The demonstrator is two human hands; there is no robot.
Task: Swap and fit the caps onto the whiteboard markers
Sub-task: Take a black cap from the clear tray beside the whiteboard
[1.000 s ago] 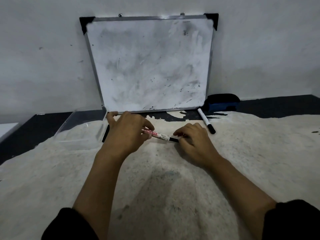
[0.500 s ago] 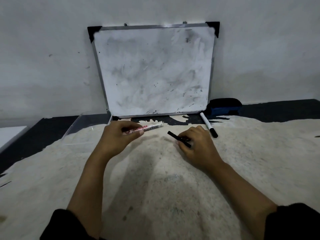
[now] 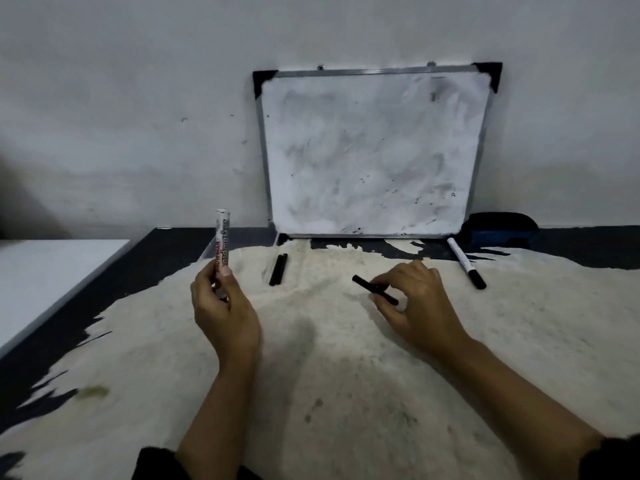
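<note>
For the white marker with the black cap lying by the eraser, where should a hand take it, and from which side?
Pinch the white barrel of the white marker with the black cap at mid-length, coming from above with fingers across its width. It lies flat on the cream cloth, slanted with the cap nearest, nothing touching it. The right hand is nearest, but it already holds a black cap.

- Your left hand (image 3: 221,308) is raised left of the whiteboard (image 3: 374,150), fingers curled round a white marker (image 3: 222,242) held upright.
- Your right hand (image 3: 417,301) sits low, below the whiteboard, thumb and fingertips pinching a black cap (image 3: 374,289).
- Both forearms are bare, with dark sleeves at the elbows.
</note>
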